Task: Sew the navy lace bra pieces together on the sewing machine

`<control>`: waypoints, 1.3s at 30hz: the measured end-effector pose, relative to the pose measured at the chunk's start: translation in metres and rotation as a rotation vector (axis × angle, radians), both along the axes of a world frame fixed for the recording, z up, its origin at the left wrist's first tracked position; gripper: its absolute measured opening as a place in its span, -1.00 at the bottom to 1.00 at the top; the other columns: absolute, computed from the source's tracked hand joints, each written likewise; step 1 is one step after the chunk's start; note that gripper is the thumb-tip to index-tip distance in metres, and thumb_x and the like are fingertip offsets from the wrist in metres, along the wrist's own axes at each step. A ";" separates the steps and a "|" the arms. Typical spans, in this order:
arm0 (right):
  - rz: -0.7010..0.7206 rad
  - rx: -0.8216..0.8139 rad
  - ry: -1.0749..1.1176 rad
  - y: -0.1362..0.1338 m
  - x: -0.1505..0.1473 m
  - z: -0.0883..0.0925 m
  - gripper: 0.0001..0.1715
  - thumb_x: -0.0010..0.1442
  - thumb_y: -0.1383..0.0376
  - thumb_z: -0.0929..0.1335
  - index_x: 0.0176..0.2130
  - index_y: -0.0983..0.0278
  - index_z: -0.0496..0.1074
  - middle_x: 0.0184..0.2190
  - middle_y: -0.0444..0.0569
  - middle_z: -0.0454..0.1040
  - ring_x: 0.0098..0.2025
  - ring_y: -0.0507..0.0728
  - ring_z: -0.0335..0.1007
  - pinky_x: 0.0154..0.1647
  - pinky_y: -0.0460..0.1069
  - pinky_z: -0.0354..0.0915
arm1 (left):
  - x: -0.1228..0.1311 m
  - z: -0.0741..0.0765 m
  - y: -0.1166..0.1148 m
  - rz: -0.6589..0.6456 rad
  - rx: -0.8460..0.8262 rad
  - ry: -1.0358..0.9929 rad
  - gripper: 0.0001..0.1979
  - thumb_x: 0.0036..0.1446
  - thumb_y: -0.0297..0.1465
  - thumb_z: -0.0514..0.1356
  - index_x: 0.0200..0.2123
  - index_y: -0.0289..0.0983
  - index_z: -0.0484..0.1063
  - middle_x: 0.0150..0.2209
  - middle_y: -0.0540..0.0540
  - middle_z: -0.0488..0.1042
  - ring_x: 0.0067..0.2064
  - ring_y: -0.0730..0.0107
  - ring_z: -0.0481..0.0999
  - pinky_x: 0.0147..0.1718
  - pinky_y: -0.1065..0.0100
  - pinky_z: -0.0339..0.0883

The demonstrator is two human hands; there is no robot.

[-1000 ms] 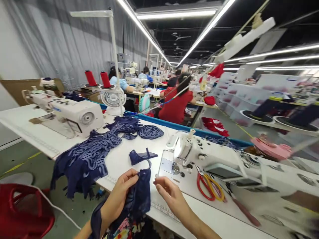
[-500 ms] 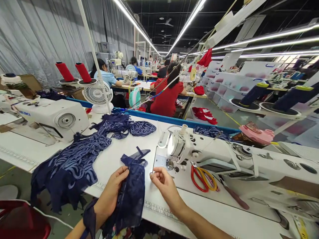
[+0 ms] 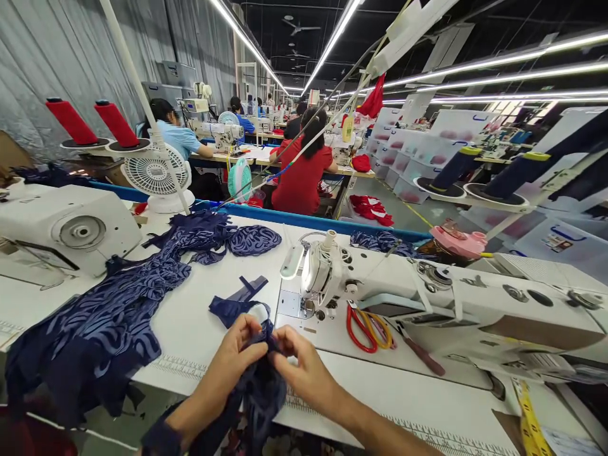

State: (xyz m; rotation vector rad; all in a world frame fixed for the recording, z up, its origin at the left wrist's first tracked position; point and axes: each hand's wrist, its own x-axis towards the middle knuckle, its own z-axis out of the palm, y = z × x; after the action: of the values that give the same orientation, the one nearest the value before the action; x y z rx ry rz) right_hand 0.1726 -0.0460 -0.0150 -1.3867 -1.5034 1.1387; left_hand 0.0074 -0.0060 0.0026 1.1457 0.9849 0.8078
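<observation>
Both hands pinch a navy patterned fabric piece (image 3: pixel 263 386) over the front edge of the white table. My left hand (image 3: pixel 237 354) grips its upper part with thumb and fingers. Close beside it, my right hand (image 3: pixel 299 364) is closed on the same fabric, which bunches between them and hangs down. Behind the hands, the piece's dark end and a loose navy strip (image 3: pixel 249 288) lie on the tabletop. A sewing machine (image 3: pixel 332 272) with its lamp lit stands just to the right. A dark cloth band (image 3: pixel 161 437) wraps my left wrist.
A heap of navy patterned pieces (image 3: pixel 128 304) spills over the table edge on the left. Red-handled scissors (image 3: pixel 358 329) and a brown-handled tool (image 3: pixel 427 354) lie by the machine. A yellow measuring tape (image 3: pixel 529 418) is at the lower right. A white fan (image 3: pixel 159 174) stands behind; co-workers sit beyond.
My right hand has moved left and taken hold of the fabric beside my left hand. The fabric, hanging flat before, is now bunched between both hands. The view has shifted right.
</observation>
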 end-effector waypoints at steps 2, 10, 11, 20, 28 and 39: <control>0.046 0.040 -0.031 0.002 0.015 0.010 -0.88 0.22 0.29 0.26 -0.29 0.24 0.39 -0.39 -0.13 0.33 -0.30 0.07 0.25 -0.32 -0.05 0.18 | -0.009 0.008 0.010 -0.045 0.125 0.170 -0.71 -0.04 -0.32 0.31 -0.20 -0.19 0.42 -0.33 0.04 0.35 -0.23 0.34 0.36 -0.23 0.42 0.19; 0.332 -0.100 -0.097 0.011 0.055 0.042 -0.76 0.22 0.23 0.33 -0.11 0.20 0.50 -0.21 -0.11 0.47 -0.16 0.13 0.33 -0.12 -0.01 0.22 | -0.009 0.033 0.022 -0.430 0.036 0.299 -0.69 0.10 -0.13 0.20 -0.39 -0.27 0.50 -0.44 0.02 0.38 -0.35 0.37 0.27 -0.34 0.43 0.07; 0.332 -0.106 -0.082 0.011 0.054 0.041 -0.67 0.18 0.20 0.38 -0.03 0.18 0.49 -0.14 -0.09 0.48 -0.10 0.16 0.34 -0.06 0.01 0.22 | -0.007 0.032 0.022 -0.424 0.025 0.299 -0.69 0.10 -0.12 0.20 -0.40 -0.27 0.49 -0.44 0.03 0.38 -0.35 0.37 0.27 -0.33 0.43 0.07; 0.198 -0.294 0.198 0.013 0.038 0.019 -0.71 0.13 0.10 0.43 -0.27 0.26 0.53 -0.42 -0.15 0.42 -0.35 0.05 0.28 -0.31 -0.08 0.19 | -0.002 0.032 0.025 -0.445 -0.040 0.296 -0.75 0.05 -0.19 0.27 -0.30 -0.25 0.54 -0.30 -0.01 0.49 -0.23 0.30 0.37 -0.26 0.44 0.15; 0.241 -0.400 0.306 0.011 0.045 0.020 -0.62 0.02 0.02 0.49 -0.37 0.29 0.51 -0.51 -0.18 0.31 -0.43 0.01 0.15 -0.42 -0.10 0.07 | -0.007 0.024 0.029 -0.472 -0.146 0.288 -0.77 -0.04 -0.25 0.32 -0.30 -0.23 0.59 -0.30 -0.01 0.51 -0.23 0.30 0.38 -0.25 0.42 0.13; 0.092 0.057 -0.262 -0.011 0.031 0.036 -0.81 0.26 0.21 0.33 -0.27 0.24 0.50 -0.39 -0.09 0.45 -0.30 0.12 0.34 -0.26 -0.03 0.22 | -0.006 0.019 0.024 -0.321 0.494 0.503 -0.89 0.09 -0.32 0.25 -0.30 -0.18 0.53 -0.39 -0.01 0.47 -0.36 0.34 0.36 -0.36 0.43 0.13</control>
State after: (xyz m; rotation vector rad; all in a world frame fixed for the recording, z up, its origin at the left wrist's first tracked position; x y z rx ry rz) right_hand 0.2039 -0.0570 0.0209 -1.4846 -1.7863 0.9892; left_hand 0.0015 0.0181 0.0219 1.9447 0.9913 0.5186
